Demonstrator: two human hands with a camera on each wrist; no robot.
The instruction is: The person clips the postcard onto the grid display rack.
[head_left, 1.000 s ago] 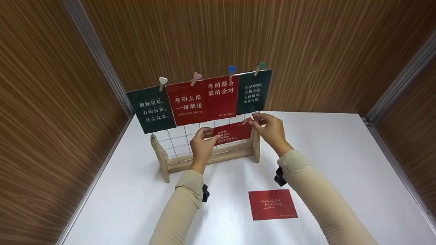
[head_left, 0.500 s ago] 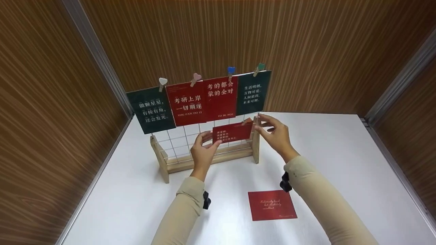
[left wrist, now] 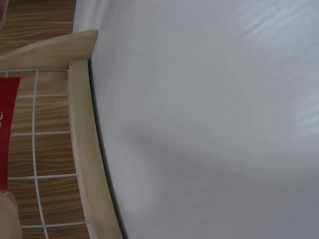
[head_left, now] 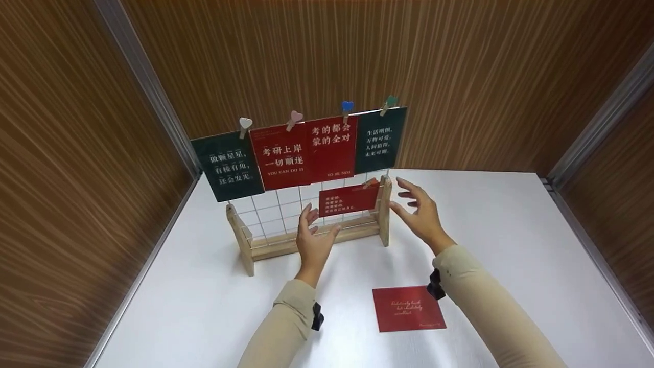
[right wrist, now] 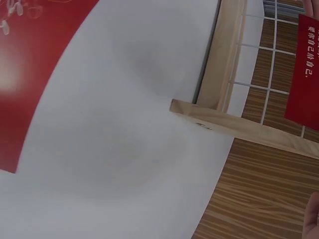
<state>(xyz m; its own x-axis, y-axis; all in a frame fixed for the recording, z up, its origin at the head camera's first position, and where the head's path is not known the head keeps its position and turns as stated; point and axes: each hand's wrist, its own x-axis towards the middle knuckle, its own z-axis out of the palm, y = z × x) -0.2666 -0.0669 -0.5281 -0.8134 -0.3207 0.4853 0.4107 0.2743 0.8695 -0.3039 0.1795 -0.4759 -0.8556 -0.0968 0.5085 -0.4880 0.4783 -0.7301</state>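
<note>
A small red card (head_left: 349,199) with white writing hangs low on the right part of the wire grid, held at its upper right by an orange-topped clothespin (head_left: 370,183). My left hand (head_left: 314,248) is at the card's lower left corner, fingers spread and holding nothing. To the right of the rack's wooden post, my right hand (head_left: 421,212) has its fingers parted and bare. In the left wrist view the card's edge (left wrist: 7,124) shows in front of the white grid (left wrist: 35,149). The right wrist view shows its lower end (right wrist: 305,74) beside the wooden frame (right wrist: 239,124).
Along the top of the rack hang several larger cards, green (head_left: 227,166) and red (head_left: 280,156), under heart-topped clothespins (head_left: 295,119). Another red card (head_left: 409,308) lies flat on the white table (head_left: 179,306), near my right forearm. Wood-grain walls (head_left: 306,61) stand behind and at both sides.
My right hand has let go of the clothespin and drawn away rightward. My left hand has released the card and lowered slightly. The card stays hanging on the grid.
</note>
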